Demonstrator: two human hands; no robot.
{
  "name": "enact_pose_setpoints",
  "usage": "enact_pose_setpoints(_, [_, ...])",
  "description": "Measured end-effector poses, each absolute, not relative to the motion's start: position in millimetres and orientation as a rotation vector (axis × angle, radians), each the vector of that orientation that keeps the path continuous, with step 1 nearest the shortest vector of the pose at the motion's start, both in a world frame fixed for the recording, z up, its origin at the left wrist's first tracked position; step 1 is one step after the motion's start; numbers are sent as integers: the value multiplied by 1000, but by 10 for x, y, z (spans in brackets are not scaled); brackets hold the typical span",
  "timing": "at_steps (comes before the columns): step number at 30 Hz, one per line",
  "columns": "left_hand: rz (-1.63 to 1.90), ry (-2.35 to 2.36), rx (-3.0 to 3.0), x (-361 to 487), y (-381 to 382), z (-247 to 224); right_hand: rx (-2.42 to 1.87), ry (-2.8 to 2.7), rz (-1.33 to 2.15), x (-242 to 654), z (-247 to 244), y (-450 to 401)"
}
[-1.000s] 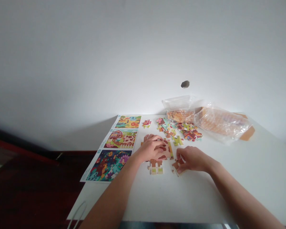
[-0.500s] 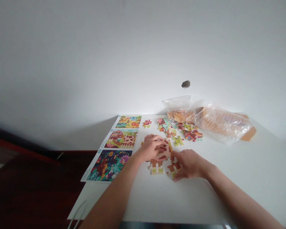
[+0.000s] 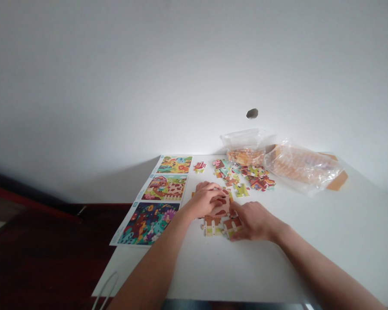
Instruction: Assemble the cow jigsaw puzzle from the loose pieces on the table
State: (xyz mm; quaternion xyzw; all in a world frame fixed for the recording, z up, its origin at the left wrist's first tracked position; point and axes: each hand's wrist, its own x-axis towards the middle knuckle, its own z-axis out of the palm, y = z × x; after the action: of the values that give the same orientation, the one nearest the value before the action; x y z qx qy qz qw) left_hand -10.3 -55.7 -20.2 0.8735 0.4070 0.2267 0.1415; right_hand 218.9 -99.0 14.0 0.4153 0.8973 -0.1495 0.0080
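On the white table, my left hand [image 3: 207, 200] lies over a partly joined puzzle section [image 3: 220, 209], pink with brown patches, its fingers outstretched and covering part of it. My right hand [image 3: 252, 220] grips a jigsaw piece [image 3: 231, 226] between thumb and fingers; the piece has a brown top, a pale fence and green below. It sits slightly tilted at the section's lower right corner. To its left is a similar fence piece [image 3: 212, 226], along the section's lower edge. Whether the gripped piece interlocks with it I cannot tell.
Loose puzzle pieces [image 3: 258, 177] are heaped behind my hands, with one red-and-green piece [image 3: 199, 167] apart. Clear plastic bags [image 3: 245, 148] of pieces stand at the back. A sheet with three printed pictures [image 3: 164, 188] lies left. The wall has a hole [image 3: 252, 113].
My right hand has moved a little left with the jigsaw piece, bringing it against the fence piece and the section's corner. My left hand has stayed in place.
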Motion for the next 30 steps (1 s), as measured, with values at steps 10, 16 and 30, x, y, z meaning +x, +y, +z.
enact_pose_setpoints(10, [656,1175,2515,-98,-562,-191,1356,2807,-414,2139,77,-988])
enact_pose_setpoints(16, [657,1179,2523,-103,-561,-197,1360,2798,-415,2129,96,-992])
enact_pose_setpoints(30, [662,1167,2511,-103,-559,-198,1339,2773,-509,2118,146,-995])
